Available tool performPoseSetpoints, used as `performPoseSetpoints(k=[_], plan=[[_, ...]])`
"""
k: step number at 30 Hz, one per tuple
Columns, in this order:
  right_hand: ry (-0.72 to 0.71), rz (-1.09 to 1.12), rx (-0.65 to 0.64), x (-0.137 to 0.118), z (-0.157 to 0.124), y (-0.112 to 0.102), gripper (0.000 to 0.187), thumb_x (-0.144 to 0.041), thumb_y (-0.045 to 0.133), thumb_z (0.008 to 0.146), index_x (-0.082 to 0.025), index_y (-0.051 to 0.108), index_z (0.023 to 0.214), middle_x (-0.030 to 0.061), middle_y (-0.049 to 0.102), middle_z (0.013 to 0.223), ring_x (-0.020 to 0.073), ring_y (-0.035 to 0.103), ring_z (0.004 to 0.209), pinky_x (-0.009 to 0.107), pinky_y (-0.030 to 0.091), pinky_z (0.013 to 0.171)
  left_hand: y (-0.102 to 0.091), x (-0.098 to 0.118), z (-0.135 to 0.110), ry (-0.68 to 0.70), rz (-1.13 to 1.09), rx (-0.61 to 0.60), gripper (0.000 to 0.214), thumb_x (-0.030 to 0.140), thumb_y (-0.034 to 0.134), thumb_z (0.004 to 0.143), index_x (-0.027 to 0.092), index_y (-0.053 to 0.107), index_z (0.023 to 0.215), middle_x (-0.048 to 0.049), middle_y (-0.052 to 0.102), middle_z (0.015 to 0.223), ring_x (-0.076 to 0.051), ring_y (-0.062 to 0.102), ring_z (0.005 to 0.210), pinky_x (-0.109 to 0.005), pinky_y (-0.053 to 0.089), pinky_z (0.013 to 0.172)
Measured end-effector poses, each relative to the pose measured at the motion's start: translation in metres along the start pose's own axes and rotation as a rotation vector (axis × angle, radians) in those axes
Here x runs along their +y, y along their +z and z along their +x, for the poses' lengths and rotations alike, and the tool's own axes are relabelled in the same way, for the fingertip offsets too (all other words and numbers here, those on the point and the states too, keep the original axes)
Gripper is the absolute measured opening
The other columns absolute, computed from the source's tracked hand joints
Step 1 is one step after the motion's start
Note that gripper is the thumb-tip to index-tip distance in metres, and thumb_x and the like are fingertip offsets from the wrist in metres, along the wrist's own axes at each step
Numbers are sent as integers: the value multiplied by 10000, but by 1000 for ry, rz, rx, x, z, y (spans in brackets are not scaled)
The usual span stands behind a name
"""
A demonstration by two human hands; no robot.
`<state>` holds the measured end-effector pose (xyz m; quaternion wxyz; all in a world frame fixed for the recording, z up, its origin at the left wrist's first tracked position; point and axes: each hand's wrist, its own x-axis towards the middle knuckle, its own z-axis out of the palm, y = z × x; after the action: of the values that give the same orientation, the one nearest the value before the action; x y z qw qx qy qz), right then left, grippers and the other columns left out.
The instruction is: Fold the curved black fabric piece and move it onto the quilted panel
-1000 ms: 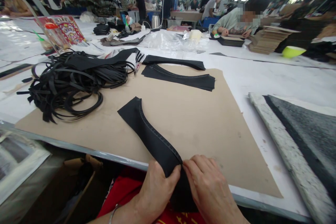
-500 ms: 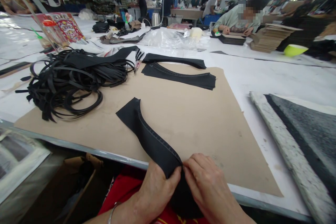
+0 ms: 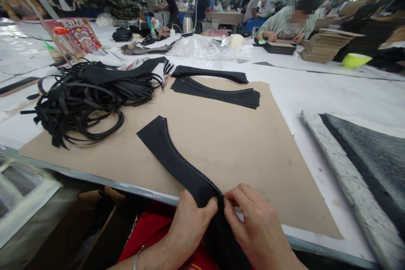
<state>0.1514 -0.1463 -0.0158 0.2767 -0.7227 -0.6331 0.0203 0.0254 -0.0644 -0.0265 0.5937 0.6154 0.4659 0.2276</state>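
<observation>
A long curved black fabric piece (image 3: 180,164) with a stitched or notched edge runs from the brown sheet (image 3: 240,147) over the table edge towards my lap. My left hand (image 3: 194,215) grips it from the left, thumb pressed on top. Close beside it, my right hand (image 3: 249,215) pinches the curved edge between thumb and fingers. The part below my hands hangs down and is partly hidden. Farther back on the sheet lie several similar black pieces, in a front stack (image 3: 218,93) and a rear stack (image 3: 210,73).
A tangled heap of black strips (image 3: 95,93) sits at the left. A thick pale slab (image 3: 341,168) with grey felt lies at the right. Below the table edge stands an open cardboard box (image 3: 104,219). Across the table a person (image 3: 287,21) works beside stacked brown boards (image 3: 329,44).
The far end of the black fabric piece has shifted slightly left and lies flatter. My right hand has moved a little to the right along the edge, still pinching.
</observation>
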Motion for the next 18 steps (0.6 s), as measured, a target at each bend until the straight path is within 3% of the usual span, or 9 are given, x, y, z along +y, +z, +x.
performPoseSetpoints(k=[5, 10, 18], plan=[[-19, -23, -25, 0, 1, 2, 191, -118, 424, 897, -200, 544, 773, 27, 541, 745, 187, 504, 683, 308, 354, 655, -5, 5, 0, 16, -37, -107, 291, 281, 616, 740, 131, 673, 982, -69, 719, 1028, -238, 646, 992, -324, 507, 907], [-101, -96, -56, 0, 0, 2, 211, -95, 408, 901, -200, 537, 770, 29, 528, 739, 195, 493, 691, 318, 339, 666, -3, 7, 4, -11, -90, -35, 331, 260, 635, 680, 129, 666, 982, -73, 725, 1009, -242, 657, 962, -327, 520, 882], [-104, -115, -31, -3, 2, 3, 217, -71, 409, 852, -199, 515, 712, 30, 521, 700, 201, 486, 647, 322, 340, 632, 2, -2, 6, -49, -24, -63, 189, 242, 609, 685, 107, 659, 806, -52, 715, 833, -210, 643, 805, -273, 518, 766]])
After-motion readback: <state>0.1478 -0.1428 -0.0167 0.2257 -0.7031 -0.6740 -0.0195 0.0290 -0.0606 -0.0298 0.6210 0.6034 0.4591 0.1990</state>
